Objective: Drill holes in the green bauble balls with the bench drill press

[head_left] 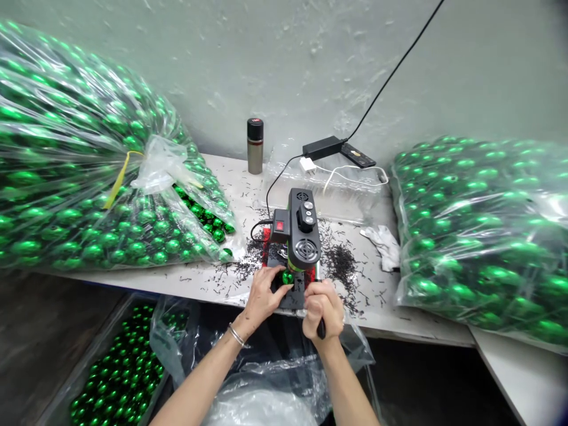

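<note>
A small black bench drill press (pixel 303 228) with a red switch stands near the table's front edge. Under its head sits a shiny green ball (pixel 287 277). My left hand (pixel 266 291) pinches this ball between thumb and fingers. My right hand (pixel 323 310) is wrapped around the machine's black lever handle (pixel 321 329), at the right of the base. Dark shavings (pixel 341 261) lie scattered around the machine. The tool tip above the ball is hidden by the head.
A large clear bag of green balls (pixel 89 177) lies at left, partly open; another bulging bag (pixel 483 236) lies at right. Behind are a bottle (pixel 255 148), a power adapter (pixel 323 147) and a white glove (pixel 384 247). Below left, a bin (pixel 48 408) holds many green balls.
</note>
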`<state>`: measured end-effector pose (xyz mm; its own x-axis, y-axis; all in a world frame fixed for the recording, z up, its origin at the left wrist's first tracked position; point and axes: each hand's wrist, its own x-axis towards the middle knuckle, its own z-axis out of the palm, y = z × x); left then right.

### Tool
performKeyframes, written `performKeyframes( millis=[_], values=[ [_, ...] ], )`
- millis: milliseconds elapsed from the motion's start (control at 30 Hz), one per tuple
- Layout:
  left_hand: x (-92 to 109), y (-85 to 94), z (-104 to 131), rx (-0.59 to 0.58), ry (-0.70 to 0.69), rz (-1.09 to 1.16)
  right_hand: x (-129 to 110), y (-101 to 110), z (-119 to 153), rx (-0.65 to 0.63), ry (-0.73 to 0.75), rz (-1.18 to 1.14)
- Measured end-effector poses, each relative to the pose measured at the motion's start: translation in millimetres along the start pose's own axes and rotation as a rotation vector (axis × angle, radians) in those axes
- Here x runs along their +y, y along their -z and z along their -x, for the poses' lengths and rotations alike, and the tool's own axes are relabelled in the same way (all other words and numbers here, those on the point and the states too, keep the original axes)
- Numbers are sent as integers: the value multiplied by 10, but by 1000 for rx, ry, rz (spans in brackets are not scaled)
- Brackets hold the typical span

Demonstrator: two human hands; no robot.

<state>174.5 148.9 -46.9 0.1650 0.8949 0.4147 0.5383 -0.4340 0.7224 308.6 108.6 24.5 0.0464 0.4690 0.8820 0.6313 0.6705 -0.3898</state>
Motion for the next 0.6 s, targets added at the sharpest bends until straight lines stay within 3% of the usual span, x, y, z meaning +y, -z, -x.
performKeyframes(
  millis=[200, 367, 467, 600],
  values=[
    [4, -13, 9, 4, -13, -3, 133, -137, 214, 111, 2, 29],
    [0, -8, 14, -2, -21, 8, 154, -137, 228, 44, 13, 12],
    [-4, -13, -18, -11, -13, 20, 111, -110, 177, 19, 16, 10],
    [22, 11, -22, 6, 14, 52, -75, -11, -102, 66, -124, -59]
  ],
)
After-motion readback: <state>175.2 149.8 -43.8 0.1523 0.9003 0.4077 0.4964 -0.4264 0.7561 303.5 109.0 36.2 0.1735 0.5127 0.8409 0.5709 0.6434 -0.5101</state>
